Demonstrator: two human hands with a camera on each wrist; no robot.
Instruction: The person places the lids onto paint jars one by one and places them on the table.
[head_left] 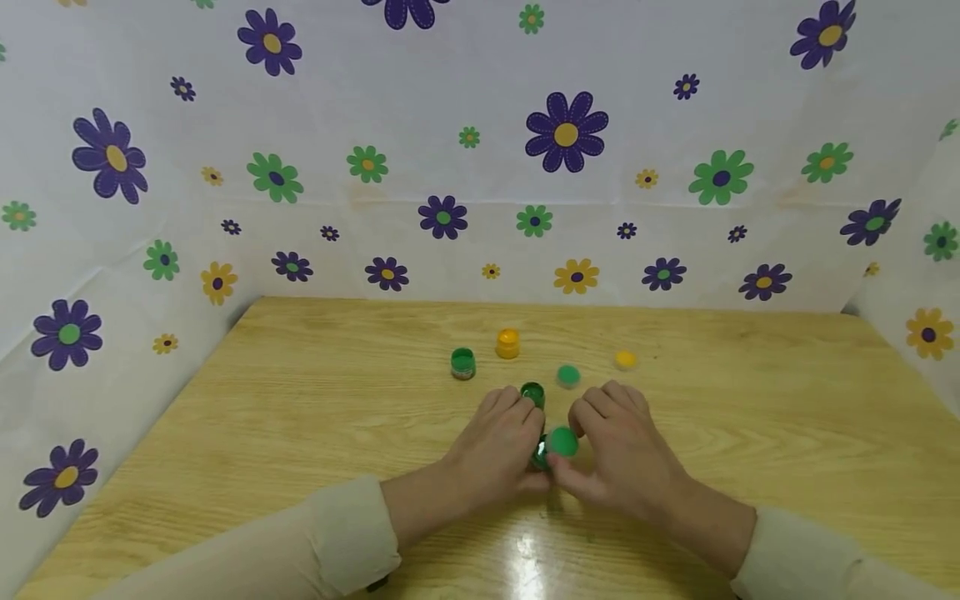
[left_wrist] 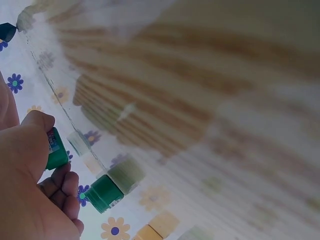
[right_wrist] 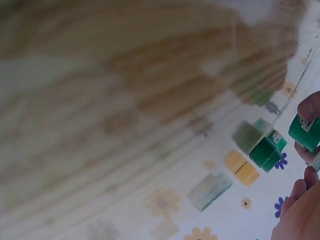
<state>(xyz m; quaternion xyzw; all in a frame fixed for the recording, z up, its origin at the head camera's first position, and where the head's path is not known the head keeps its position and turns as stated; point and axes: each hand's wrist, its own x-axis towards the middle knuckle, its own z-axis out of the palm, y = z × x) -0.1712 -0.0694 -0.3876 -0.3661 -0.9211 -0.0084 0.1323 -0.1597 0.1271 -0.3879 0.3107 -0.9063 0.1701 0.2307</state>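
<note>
My left hand (head_left: 495, 442) grips a small green paint jar (left_wrist: 57, 150), and its fingers cover much of the jar. Beside that jar's mouth, my right hand (head_left: 622, 454) pinches a round green lid (head_left: 562, 443), tilted, between thumb and fingers. Just past the left fingertips stands a dark green jar (head_left: 532, 393) without a lid, partly hidden by the hand. Farther back is another uncovered green jar (head_left: 462, 364). A yellow jar (head_left: 507, 343) is to the right of it. In the right wrist view, the gripped jar shows a white label.
A loose green lid (head_left: 568, 376) lies on the wooden table (head_left: 322, 400) beyond the right hand. Right of it is a yellow lid (head_left: 625, 359). A white flowered cloth (head_left: 495, 175) hangs behind the table and along both sides. The glossy tabletop mirrors the jars.
</note>
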